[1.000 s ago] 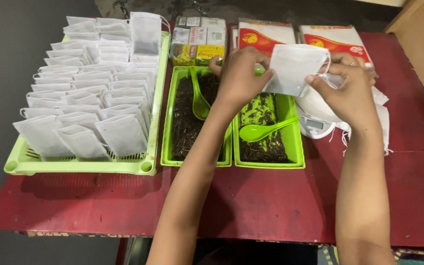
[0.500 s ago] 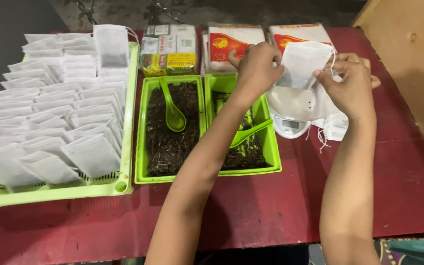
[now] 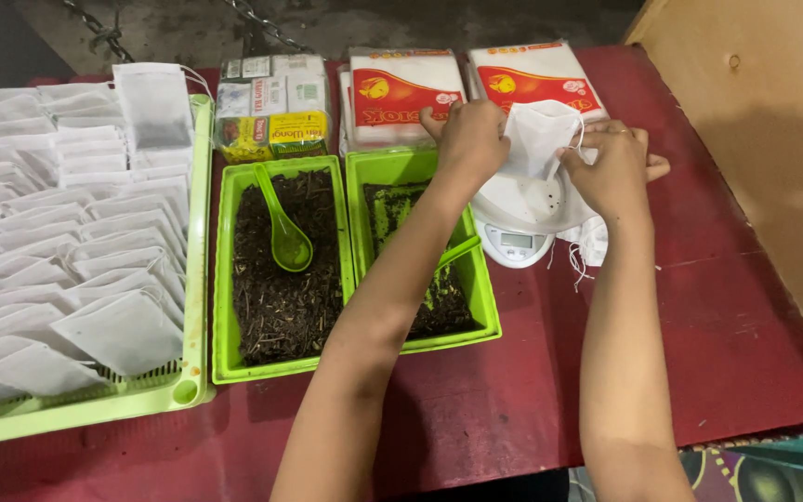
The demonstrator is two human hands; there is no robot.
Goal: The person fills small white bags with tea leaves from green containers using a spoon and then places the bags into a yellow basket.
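Observation:
My left hand and my right hand both pinch a white filter bag and hold its mouth spread, just above a white bowl standing on a small white digital scale. Left of the scale sit two green trays of dark loose tea: the left tray holds a green spoon, and the right tray holds a second green spoon, partly hidden by my left forearm.
A large green basket at the left holds several white filled bags. Boxes of tea and two red-and-white packs lie at the back. Loose white bags lie right of the scale. A wooden panel stands at the right of the red table.
The view has shifted right, so everything slid left in frame. My hands lowered the white bag closer to the bowl and drew its mouth wider.

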